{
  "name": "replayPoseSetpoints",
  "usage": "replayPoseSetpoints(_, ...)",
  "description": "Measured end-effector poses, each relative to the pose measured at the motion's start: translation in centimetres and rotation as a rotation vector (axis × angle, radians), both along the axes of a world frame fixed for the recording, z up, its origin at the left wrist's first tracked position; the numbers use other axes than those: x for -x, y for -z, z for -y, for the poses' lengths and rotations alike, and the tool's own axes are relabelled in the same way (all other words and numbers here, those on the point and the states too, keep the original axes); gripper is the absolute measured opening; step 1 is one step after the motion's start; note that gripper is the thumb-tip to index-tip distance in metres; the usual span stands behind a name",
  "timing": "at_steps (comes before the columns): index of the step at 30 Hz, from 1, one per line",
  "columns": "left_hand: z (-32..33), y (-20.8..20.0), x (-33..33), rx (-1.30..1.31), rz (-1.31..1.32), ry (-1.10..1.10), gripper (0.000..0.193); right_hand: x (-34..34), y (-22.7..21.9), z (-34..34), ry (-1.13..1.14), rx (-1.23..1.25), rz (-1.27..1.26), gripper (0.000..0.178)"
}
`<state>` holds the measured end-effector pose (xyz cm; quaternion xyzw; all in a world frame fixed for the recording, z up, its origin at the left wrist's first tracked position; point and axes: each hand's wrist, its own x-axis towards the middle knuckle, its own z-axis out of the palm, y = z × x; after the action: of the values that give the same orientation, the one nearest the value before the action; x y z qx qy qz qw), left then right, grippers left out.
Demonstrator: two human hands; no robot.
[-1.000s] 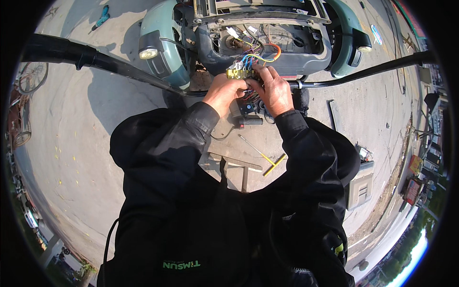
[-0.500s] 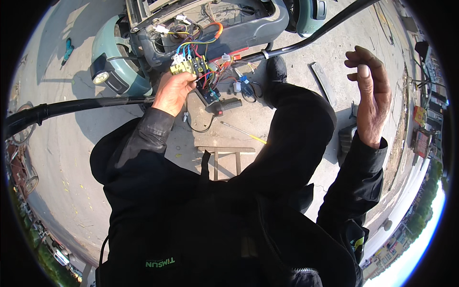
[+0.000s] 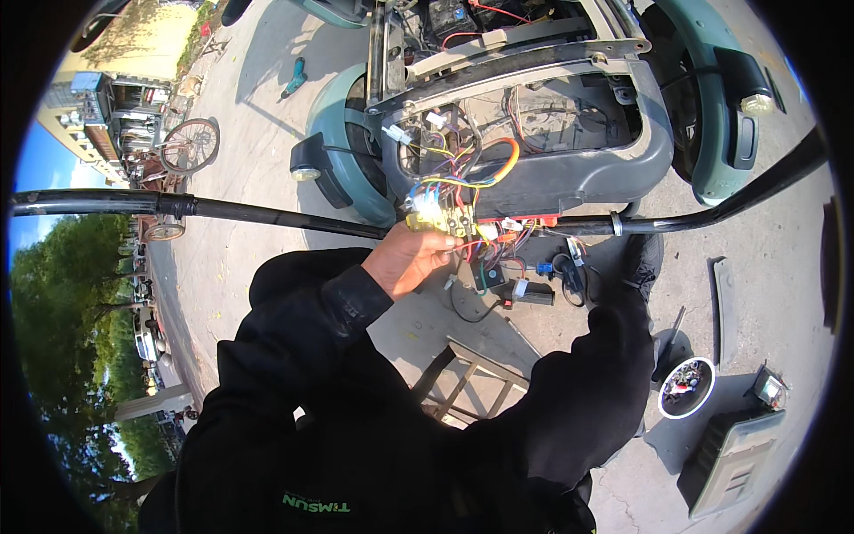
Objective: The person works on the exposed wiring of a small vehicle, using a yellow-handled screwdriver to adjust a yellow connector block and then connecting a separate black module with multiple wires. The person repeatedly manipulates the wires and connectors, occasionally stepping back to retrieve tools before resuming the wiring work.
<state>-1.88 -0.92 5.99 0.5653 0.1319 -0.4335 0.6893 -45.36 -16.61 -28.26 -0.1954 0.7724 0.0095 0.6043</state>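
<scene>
My left hand (image 3: 407,261) is closed around the near side of a yellow terminal block (image 3: 457,220), thumb and fingers pinching its edge. Several coloured wires fan out of the block, among them a yellow-and-orange sleeved cable (image 3: 509,160) that loops up into an open dark grey vehicle body (image 3: 569,182). A red wire runs close by the fingertips. Below and right of the hand, a black handle grip (image 3: 534,295) and a blue connector (image 3: 544,267) lie amid loose leads. Nothing of my right hand shows.
A black bar (image 3: 294,219) crosses in front of the vehicle, between green fenders (image 3: 342,120). Near my legs stands a wooden stool (image 3: 480,378). At right are a white bowl of small parts (image 3: 676,411) and a grey toolbox (image 3: 737,463). A teal drill (image 3: 294,78) lies far left.
My view has swung, so the vehicle sits further right and lower, and the bowl now shows. The raised, open right hand has left the picture. My left hand stays on the terminal block.
</scene>
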Motion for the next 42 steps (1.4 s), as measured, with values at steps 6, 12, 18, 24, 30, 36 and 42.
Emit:
replayPoseSetpoints(6,0.4,-0.3,0.3,-0.039,0.008,0.008,0.032,-2.1,1.5,1.3,0.099,0.121,-0.027,0.039)
replayPoseSetpoints(12,0.0,0.3,0.1,0.019,0.028,-0.025,0.025,-0.5,-1.4,2.9,0.257,0.291,-0.053,0.038)
replayPoseSetpoints(18,-0.2,2.2,0.9,0.088,0.146,-0.084,0.018,5.4,-12.1,11.2,0.365,0.780,-0.074,0.037)
replayPoseSetpoints(24,-0.3,3.1,0.7,0.005,0.210,0.008,0.021,5.2,-42.7,17.1,0.197,1.698,0.142,0.048)
replayPoseSetpoints(30,0.9,3.5,1.5,0.082,0.367,-0.115,0.029,-11.6,-53.2,7.6,-0.404,1.818,0.523,0.043)
replayPoseSetpoints(36,0.8,4.0,1.1,0.049,0.451,-0.140,0.033,-25.2,-46.4,0.3,-0.677,1.652,0.922,0.031)
replayPoseSetpoints(42,0.7,3.3,0.9,-0.117,0.475,-0.077,0.021,-27.6,-45.3,-1.0,-0.763,1.577,0.951,0.035)
